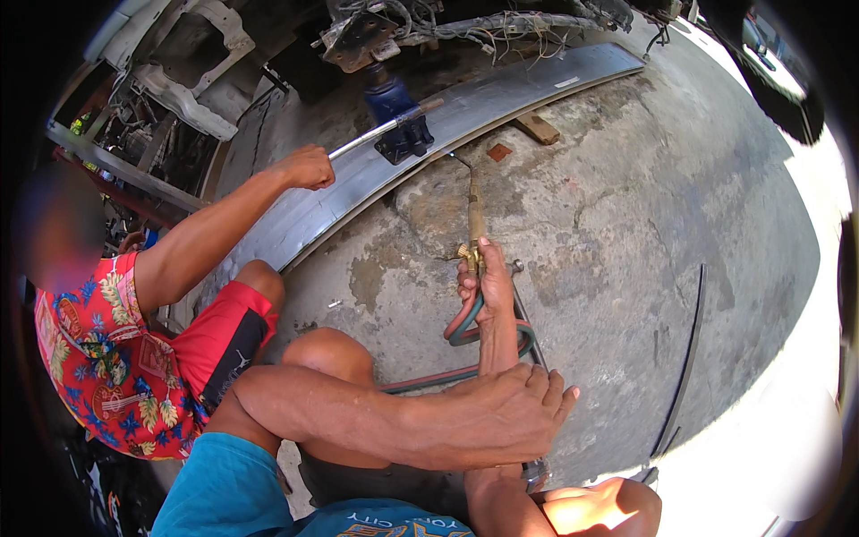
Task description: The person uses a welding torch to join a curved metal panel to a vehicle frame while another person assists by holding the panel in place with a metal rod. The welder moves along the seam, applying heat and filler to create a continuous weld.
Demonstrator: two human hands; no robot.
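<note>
Right hand (484,279): gripping torch (476,219), nearside of jack (390,106)
Left hand (508,413): across right forearm (497,347), can't tell grip
Hoses (429,379): snagging could swing torch jackward

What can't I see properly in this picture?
All in the head view:
Long brass torch: its lower part, partly covered by the right hand.
Red and green rubber hoses: where they lead, lost behind the bare left forearm.
Person in the red floral shirt: face, blurred.
</note>
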